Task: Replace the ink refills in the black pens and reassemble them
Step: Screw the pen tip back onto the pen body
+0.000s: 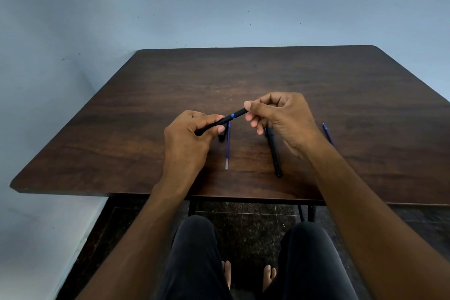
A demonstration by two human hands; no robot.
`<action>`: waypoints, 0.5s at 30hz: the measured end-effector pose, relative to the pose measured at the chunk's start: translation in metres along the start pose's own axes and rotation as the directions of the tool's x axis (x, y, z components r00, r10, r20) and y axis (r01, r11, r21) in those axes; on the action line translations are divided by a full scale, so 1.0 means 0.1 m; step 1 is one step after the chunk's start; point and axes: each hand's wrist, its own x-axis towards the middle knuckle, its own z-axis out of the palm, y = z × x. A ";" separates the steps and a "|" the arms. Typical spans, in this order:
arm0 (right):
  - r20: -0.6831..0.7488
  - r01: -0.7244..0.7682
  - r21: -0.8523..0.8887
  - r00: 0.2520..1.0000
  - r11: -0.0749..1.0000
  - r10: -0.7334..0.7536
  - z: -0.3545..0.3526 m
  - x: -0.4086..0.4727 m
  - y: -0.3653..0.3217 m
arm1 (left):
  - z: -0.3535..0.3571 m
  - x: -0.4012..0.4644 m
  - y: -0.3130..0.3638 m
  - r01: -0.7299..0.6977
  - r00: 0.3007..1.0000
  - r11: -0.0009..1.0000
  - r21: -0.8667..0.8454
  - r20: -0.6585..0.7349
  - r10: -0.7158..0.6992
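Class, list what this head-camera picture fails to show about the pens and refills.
- Held pen: both ends hidden inside left hand and right hand.
- Second pen: far end under the right hand.
- Right refill: near end behind the right forearm.

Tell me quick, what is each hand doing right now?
Left hand: closed around the lower end of the black pen.
Right hand: fingertips pinching the same pen's upper end, above its blue band.
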 end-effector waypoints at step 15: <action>0.118 0.035 -0.124 0.993 0.992 -0.021 -0.07 -0.02 -0.05 | -0.01 0.02 0.00 0.004 1.000 1.000 0.015 -0.016 -0.003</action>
